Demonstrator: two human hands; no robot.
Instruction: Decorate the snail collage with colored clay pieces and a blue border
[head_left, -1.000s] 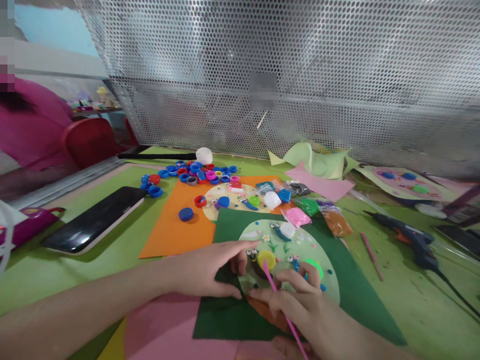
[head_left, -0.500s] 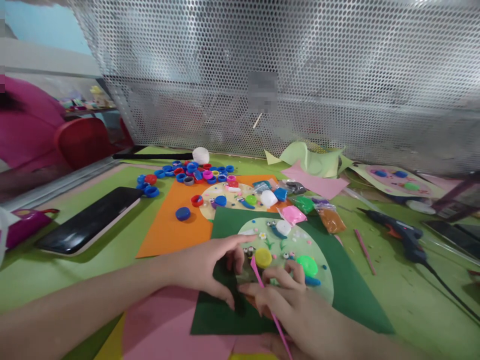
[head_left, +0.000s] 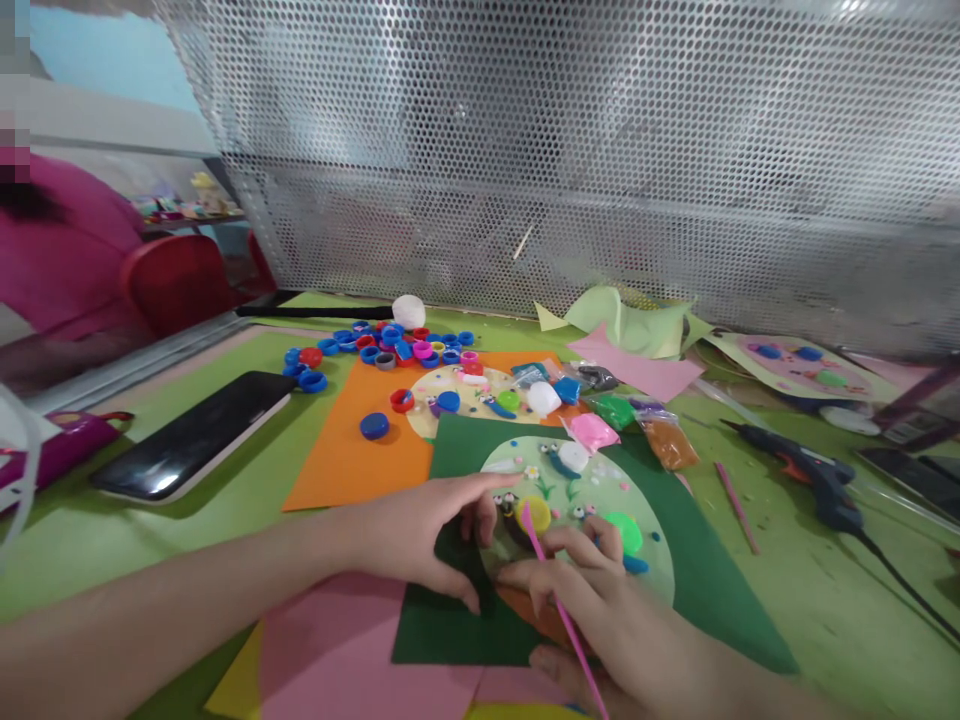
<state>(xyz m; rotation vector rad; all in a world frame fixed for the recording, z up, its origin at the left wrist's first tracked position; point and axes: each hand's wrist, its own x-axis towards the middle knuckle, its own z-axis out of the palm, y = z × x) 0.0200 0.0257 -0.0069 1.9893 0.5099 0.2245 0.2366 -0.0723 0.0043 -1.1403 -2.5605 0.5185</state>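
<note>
My right hand [head_left: 600,610] holds a thin pink clay modelling tool [head_left: 574,640] slanting across its fingers. The tool's flat tip lies over a yellow cap [head_left: 534,514] on a pale green round picture. Beneath that picture is a dark green sheet [head_left: 457,640]. My left hand [head_left: 427,535] rests at the sheet's left side, thumb and fingers apart, with nothing in it. The round also carries a white cap [head_left: 574,458], a bright green cap [head_left: 624,534], googly eyes and small clay flowers. Fingertips of my right hand touch the lower part of the round, partly hiding it.
Bottle caps [head_left: 390,340] are heaped at the back left. A phone [head_left: 199,435] lies left, beside an orange sheet [head_left: 330,460]. Bagged clay [head_left: 667,440] sits behind the round. A glue gun [head_left: 814,475] with a cord and a pink stick [head_left: 737,508] are at right. A perforated metal panel [head_left: 562,150] stands behind.
The view has shifted slightly, so everything sits a little further right. The pink tool's tip now overlaps the yellow cap instead of lying at its left edge. My left hand keeps its pose.
</note>
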